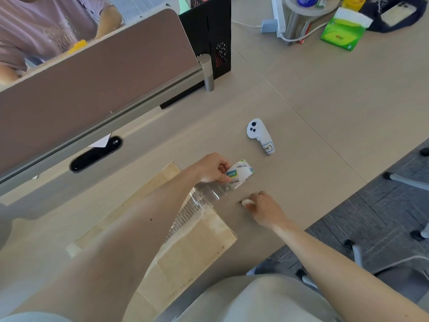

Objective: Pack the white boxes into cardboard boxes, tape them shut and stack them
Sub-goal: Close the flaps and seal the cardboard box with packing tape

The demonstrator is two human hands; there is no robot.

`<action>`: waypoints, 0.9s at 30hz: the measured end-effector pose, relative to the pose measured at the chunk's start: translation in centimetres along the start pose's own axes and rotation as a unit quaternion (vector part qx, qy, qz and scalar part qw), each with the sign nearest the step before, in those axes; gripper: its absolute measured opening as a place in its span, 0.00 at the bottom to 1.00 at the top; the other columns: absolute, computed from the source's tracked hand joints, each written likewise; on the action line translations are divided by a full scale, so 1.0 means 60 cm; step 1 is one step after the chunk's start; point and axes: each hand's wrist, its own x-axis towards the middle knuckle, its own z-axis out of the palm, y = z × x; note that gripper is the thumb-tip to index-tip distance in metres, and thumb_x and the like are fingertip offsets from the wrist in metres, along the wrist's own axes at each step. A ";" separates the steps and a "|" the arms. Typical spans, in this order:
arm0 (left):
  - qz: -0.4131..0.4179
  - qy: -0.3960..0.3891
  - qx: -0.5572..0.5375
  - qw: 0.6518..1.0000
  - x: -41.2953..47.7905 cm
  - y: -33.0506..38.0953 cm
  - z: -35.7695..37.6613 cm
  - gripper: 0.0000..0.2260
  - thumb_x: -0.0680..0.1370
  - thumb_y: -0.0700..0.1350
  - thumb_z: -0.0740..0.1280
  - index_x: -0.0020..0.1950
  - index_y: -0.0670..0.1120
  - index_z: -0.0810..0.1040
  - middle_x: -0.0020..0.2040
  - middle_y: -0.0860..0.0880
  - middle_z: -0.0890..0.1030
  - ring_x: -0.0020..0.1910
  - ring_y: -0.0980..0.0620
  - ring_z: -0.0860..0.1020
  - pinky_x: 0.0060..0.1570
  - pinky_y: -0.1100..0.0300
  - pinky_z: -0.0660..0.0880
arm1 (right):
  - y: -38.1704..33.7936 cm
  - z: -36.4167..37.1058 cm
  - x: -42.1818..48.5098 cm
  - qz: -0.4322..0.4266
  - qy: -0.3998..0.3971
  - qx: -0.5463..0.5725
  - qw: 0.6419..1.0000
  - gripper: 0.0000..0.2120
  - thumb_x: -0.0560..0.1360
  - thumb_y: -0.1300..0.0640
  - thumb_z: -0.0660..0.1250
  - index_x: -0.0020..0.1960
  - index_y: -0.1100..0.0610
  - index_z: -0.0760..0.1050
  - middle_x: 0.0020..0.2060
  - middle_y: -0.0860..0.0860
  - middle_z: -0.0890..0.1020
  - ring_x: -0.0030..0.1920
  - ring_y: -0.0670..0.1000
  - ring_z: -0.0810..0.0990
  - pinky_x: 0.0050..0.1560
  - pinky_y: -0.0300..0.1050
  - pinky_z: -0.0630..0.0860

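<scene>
A closed cardboard box [185, 247] lies on the desk in front of me, partly under my left forearm. My left hand [212, 168] grips a roll of clear packing tape [240, 174] just past the box's far right corner. A strip of clear tape [197, 205] runs from the roll back down across the box top. My right hand [262, 208] rests on the desk to the right of the box, fingers curled with the fingertips on the tabletop; whether it holds anything I cannot tell. No white boxes are in sight.
A white handheld controller [260, 135] lies on the desk beyond the tape roll. A desk divider [97, 84] and black box [209, 31] stand at the back left, with a person behind. A green tissue pack [343, 31] is far right. The desk edge [325, 219] runs near my right hand.
</scene>
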 end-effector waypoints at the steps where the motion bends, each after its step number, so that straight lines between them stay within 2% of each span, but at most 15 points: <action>1: 0.002 0.001 0.006 1.000 -0.001 -0.001 0.002 0.07 0.73 0.37 0.77 0.46 0.45 0.82 0.45 0.45 0.84 0.40 0.52 0.80 0.48 0.56 0.78 | 0.010 0.004 0.011 -0.001 0.003 -0.002 1.000 0.14 0.81 0.51 0.59 0.61 0.53 0.78 0.54 0.57 0.77 0.58 0.60 0.77 0.56 0.49 0.73; 3: 0.004 0.006 0.005 1.000 -0.001 0.000 0.002 0.08 0.73 0.38 0.76 0.45 0.48 0.80 0.48 0.44 0.85 0.42 0.53 0.80 0.50 0.56 0.78 | 0.022 0.008 0.021 0.001 0.016 0.010 1.000 0.14 0.80 0.52 0.60 0.64 0.53 0.75 0.54 0.57 0.79 0.57 0.60 0.78 0.54 0.49 0.74; 6: 0.001 0.011 -0.017 1.000 0.000 -0.001 0.001 0.07 0.74 0.38 0.76 0.48 0.45 0.81 0.50 0.43 0.85 0.43 0.52 0.80 0.53 0.53 0.78 | 0.028 0.011 0.029 0.012 0.040 0.040 0.998 0.19 0.79 0.51 0.63 0.68 0.54 0.64 0.57 0.57 0.80 0.56 0.60 0.78 0.50 0.50 0.73; 8: -0.002 0.011 -0.036 0.999 0.001 -0.001 0.001 0.08 0.74 0.37 0.76 0.50 0.43 0.81 0.50 0.41 0.84 0.44 0.51 0.79 0.55 0.50 0.78 | 0.031 0.006 0.035 0.007 0.052 0.014 0.999 0.24 0.76 0.45 0.67 0.67 0.53 0.65 0.60 0.54 0.78 0.58 0.59 0.76 0.52 0.50 0.72; 10: -0.002 0.005 -0.056 0.998 0.000 0.001 0.002 0.08 0.73 0.36 0.76 0.51 0.41 0.81 0.49 0.42 0.84 0.45 0.51 0.80 0.56 0.50 0.78 | 0.037 -0.013 0.039 0.008 0.070 0.021 0.997 0.34 0.70 0.38 0.72 0.69 0.51 0.65 0.61 0.52 0.74 0.62 0.58 0.72 0.57 0.52 0.71; 12: 0.001 -0.003 -0.075 0.997 -0.002 0.006 0.004 0.09 0.73 0.35 0.76 0.51 0.41 0.81 0.49 0.44 0.84 0.45 0.52 0.80 0.56 0.52 0.78 | 0.044 -0.047 0.045 0.000 0.085 0.148 0.985 0.43 0.66 0.42 0.77 0.74 0.49 0.60 0.65 0.50 0.70 0.66 0.54 0.69 0.63 0.52 0.69; 14: 0.003 -0.018 -0.088 0.996 -0.001 0.013 0.008 0.09 0.73 0.34 0.76 0.50 0.43 0.80 0.48 0.44 0.83 0.44 0.53 0.80 0.54 0.55 0.78 | 0.049 -0.086 0.054 -0.043 0.063 0.260 0.962 0.47 0.66 0.48 0.79 0.76 0.45 0.56 0.67 0.47 0.66 0.68 0.47 0.66 0.66 0.49 0.67; 16: 0.001 -0.033 -0.101 0.994 0.004 0.021 0.014 0.10 0.73 0.33 0.75 0.48 0.45 0.80 0.46 0.45 0.83 0.43 0.53 0.79 0.51 0.58 0.78 | 0.052 -0.111 0.067 -0.114 0.030 0.253 0.960 0.43 0.66 0.51 0.78 0.75 0.42 0.59 0.70 0.46 0.65 0.70 0.45 0.65 0.68 0.49 0.67; 19: -0.005 -0.050 -0.101 0.994 0.017 0.035 0.016 0.11 0.73 0.32 0.74 0.47 0.45 0.80 0.42 0.48 0.82 0.38 0.56 0.79 0.44 0.64 0.77 | 0.056 -0.132 0.083 -0.167 0.004 0.193 0.967 0.29 0.67 0.58 0.77 0.65 0.52 0.72 0.72 0.47 0.67 0.71 0.45 0.67 0.67 0.45 0.69; 20: -0.019 -0.046 -0.104 0.993 0.020 0.039 0.015 0.11 0.73 0.31 0.74 0.48 0.44 0.80 0.41 0.50 0.81 0.35 0.58 0.79 0.42 0.63 0.78 | 0.060 -0.136 0.087 -0.167 0.012 0.178 0.970 0.25 0.67 0.59 0.77 0.61 0.55 0.74 0.69 0.49 0.73 0.67 0.47 0.72 0.63 0.45 0.72; 22: -0.058 -0.030 -0.111 0.992 0.027 0.046 0.014 0.12 0.72 0.30 0.74 0.51 0.40 0.79 0.39 0.50 0.79 0.30 0.58 0.79 0.36 0.62 0.79 | 0.067 -0.144 0.089 -0.161 0.033 0.137 0.977 0.19 0.65 0.59 0.77 0.54 0.59 0.76 0.50 0.54 0.81 0.49 0.53 0.78 0.48 0.49 0.75; 24: -0.088 -0.017 -0.090 0.992 0.038 0.050 0.016 0.13 0.71 0.29 0.75 0.52 0.39 0.79 0.42 0.48 0.80 0.28 0.58 0.79 0.32 0.64 0.77 | 0.070 -0.148 0.088 -0.156 0.040 0.108 0.981 0.12 0.66 0.58 0.76 0.43 0.54 0.73 0.36 0.50 0.77 0.36 0.52 0.73 0.36 0.48 0.68; 25: -0.096 -0.011 -0.077 0.992 0.045 0.050 0.018 0.13 0.69 0.30 0.76 0.50 0.39 0.79 0.43 0.47 0.80 0.27 0.56 0.79 0.31 0.64 0.76 | 0.069 -0.148 0.088 -0.152 0.040 0.096 0.983 0.12 0.67 0.58 0.74 0.41 0.50 0.71 0.34 0.48 0.75 0.34 0.50 0.71 0.35 0.47 0.67; 27: -0.103 0.003 -0.043 0.994 0.064 0.049 0.023 0.12 0.67 0.31 0.76 0.48 0.39 0.80 0.42 0.45 0.81 0.30 0.53 0.79 0.29 0.64 0.76 | 0.065 -0.147 0.092 -0.146 0.053 0.064 0.986 0.11 0.67 0.58 0.72 0.42 0.47 0.71 0.35 0.46 0.75 0.37 0.50 0.74 0.40 0.47 0.70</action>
